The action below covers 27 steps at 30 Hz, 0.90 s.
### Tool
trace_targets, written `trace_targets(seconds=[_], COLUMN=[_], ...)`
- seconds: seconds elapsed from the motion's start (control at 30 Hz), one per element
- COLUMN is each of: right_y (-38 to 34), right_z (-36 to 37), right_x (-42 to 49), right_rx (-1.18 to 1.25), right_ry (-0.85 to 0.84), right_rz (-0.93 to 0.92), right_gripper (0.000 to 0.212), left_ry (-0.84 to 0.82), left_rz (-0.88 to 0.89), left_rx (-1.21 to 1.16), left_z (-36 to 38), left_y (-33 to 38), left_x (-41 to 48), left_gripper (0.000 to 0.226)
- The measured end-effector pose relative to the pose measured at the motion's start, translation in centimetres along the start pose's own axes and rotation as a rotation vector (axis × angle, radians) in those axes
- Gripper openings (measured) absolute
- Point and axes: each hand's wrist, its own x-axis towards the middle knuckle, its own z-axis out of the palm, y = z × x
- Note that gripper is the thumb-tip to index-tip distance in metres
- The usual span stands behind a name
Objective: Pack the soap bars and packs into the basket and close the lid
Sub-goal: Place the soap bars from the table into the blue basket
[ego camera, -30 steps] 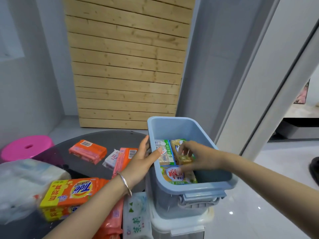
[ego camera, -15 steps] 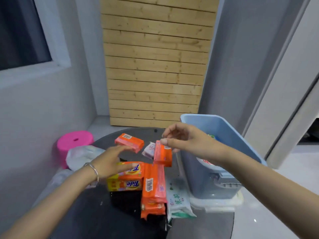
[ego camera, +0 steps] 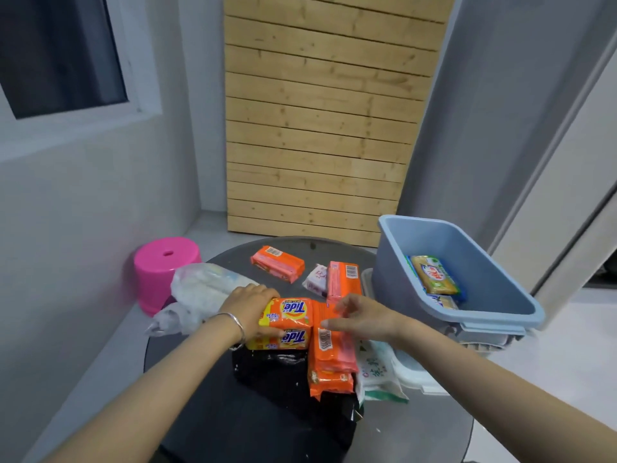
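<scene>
A blue basket (ego camera: 384, 252) stands open at the table's right, with a yellow-green soap pack (ego camera: 434, 275) and other packs lying inside. Two yellow-orange Tide packs (ego camera: 293, 312) are stacked mid-table. My left hand (ego camera: 250, 305) grips the top one at its left end. My right hand (ego camera: 362, 317) is spread open over a long orange soap pack (ego camera: 330, 352), which lies on another orange pack. Farther back lie an orange bar (ego camera: 277, 267), a second orange bar (ego camera: 344, 282) and a small white-pink pack (ego camera: 316, 279). A white-green pack (ego camera: 377, 372) lies by the basket.
The white lid (ego camera: 412, 374) lies under the basket at the round dark table's (ego camera: 217, 412) right edge. A black bag (ego camera: 273, 369) sits under the packs. A crumpled plastic bag (ego camera: 200, 292) lies left, with a pink stool (ego camera: 163, 269) behind it. A wooden slat panel leans on the wall.
My right hand came out of the basket and moved left over the orange packs. My left hand left the basket's rim and took hold of the top Tide pack. The view swung left.
</scene>
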Motion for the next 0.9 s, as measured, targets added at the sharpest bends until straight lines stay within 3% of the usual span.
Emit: trace_targets(seconds=[0.17, 0.27, 0.37, 0.43, 0.53, 0.6, 0.7, 0.83, 0.9], right_y=[0.7, 0.9, 0.8, 0.5, -0.3, -0.7, -1.7, -3.3, -3.4], right_z=[3.8, 5.9, 6.2, 5.2, 2.0, -0.5, -3.5, -7.5, -9.9], right_x=[-0.1, 0.4, 0.7, 0.5, -1.1, -2.7, -5.1, -7.4, -7.9], right_rx=[-0.162, -0.239, -0.222, -0.034, 0.456, 0.531, 0.748, 0.968, 0.967], right_ry=[0.121, 0.266, 0.307, 0.28, 0.181, 0.093, -0.066, -0.194, -0.216], right_rz=[0.024, 0.005, 0.017, 0.027, 0.042, 0.038, -0.065, -0.206, -0.229], right_gripper=[0.09, 0.092, 0.086, 0.076, 0.044, 0.029, 0.026, 0.029, 0.029], left_ry=[0.045, 0.06, 0.058, 0.105, 0.236, 0.266, 0.244, 0.254, 0.294], left_rz=[-0.007, -0.022, -0.025, -0.015, 0.03, 0.047, 0.083, 0.184, 0.19], left_rx=[0.001, -0.053, -0.104, -0.168, -0.407, -0.615, -0.903, -1.243, -1.332], left_z=[0.6, 1.1, 1.5, 1.3, 0.1, -1.2, -3.7, -7.2, -8.7], left_y=[0.1, 0.1, 0.3, 0.6, 1.8, 3.1, 5.7, 9.1, 10.9], left_x=[-0.2, -0.5, -1.0, -1.4, -1.7, -1.7, -1.6, -0.8, -0.2], left_gripper=[0.071, 0.07, 0.075, 0.076, 0.069, 0.065, 0.063, 0.019, 0.021])
